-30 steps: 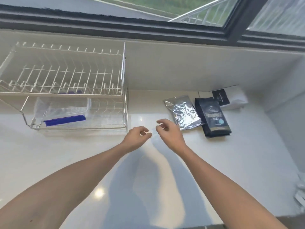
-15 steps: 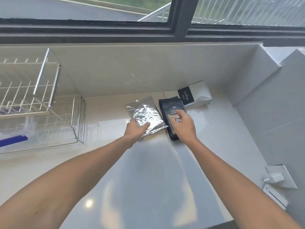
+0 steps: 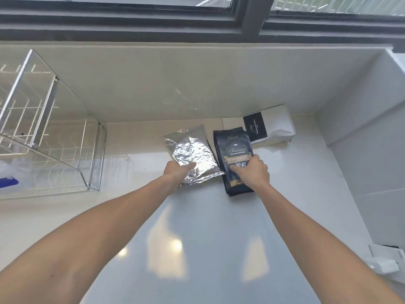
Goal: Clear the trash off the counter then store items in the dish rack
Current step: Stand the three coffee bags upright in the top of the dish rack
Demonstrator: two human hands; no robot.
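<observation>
Three bags lie at the back of the white counter (image 3: 203, 238). My left hand (image 3: 177, 172) grips the near left corner of a crinkled silver foil bag (image 3: 192, 153), thumb on top. My right hand (image 3: 252, 172) is closed on the lower half of a dark blue coffee bag (image 3: 233, 150) beside it. A white bag with a black label (image 3: 274, 128) lies flat behind them against the wall. The wire dish rack (image 3: 92, 154) stands at the left.
A clear container with a blue strip (image 3: 8, 183) sits in the rack's lower tier. The right wall carries a white socket fitting (image 3: 385, 262) near the counter's front. A dark window frame (image 3: 252, 20) runs above the backsplash.
Both hands went from hovering empty over the counter to the bags and took hold: left on the silver bag, right on the dark blue bag. My view swung right and closer.
</observation>
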